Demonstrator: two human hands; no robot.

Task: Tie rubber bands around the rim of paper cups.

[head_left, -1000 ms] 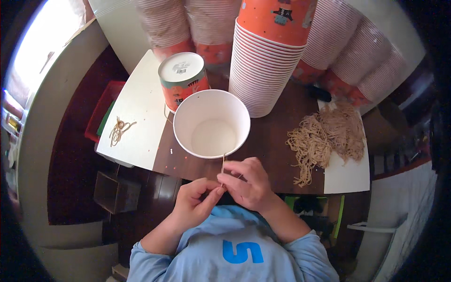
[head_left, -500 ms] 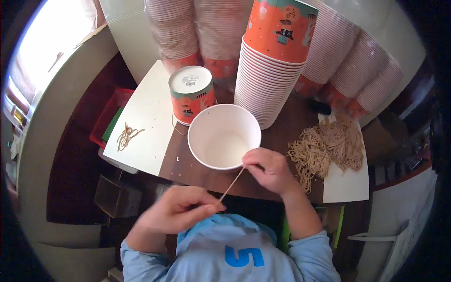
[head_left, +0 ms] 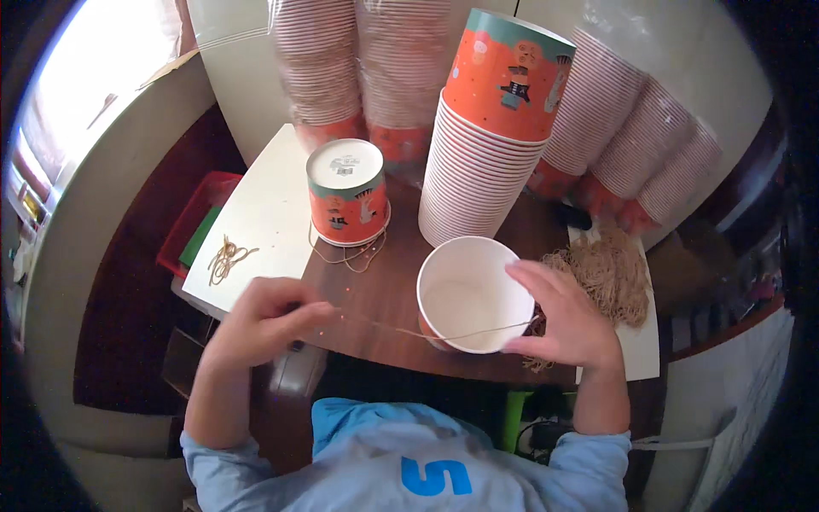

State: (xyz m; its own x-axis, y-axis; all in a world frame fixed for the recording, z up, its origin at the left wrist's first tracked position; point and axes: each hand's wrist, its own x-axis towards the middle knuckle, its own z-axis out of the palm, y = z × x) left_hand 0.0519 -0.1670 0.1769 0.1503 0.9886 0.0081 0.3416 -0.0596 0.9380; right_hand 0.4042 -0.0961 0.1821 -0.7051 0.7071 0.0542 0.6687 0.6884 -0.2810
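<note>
A white-lined paper tub [head_left: 473,294] with an orange outside stands near the table's front edge, its mouth facing up toward me. My right hand [head_left: 570,317] grips it at the right side, fingers and thumb spread along the rim. A thin tan string [head_left: 401,329] runs from there across the tub's near rim to my left hand [head_left: 269,322], which pinches its end. Whether the right hand also holds the string is hard to make out. Left of the tub, an upside-down orange and green tub [head_left: 348,200] has loops of string at its base.
Behind rises a tall leaning stack of nested tubs [head_left: 482,171]. Plastic-wrapped stacks [head_left: 316,68] line the back. A tangled pile of tan string [head_left: 610,277] lies at right, a small string bundle [head_left: 226,258] at left. A red bin [head_left: 198,218] sits beyond the table's left edge.
The upright tub has shifted right and nearer to me. My right hand moved from pinching at its front rim to its right side; my left hand moved left and up, stretching the string sideways.
</note>
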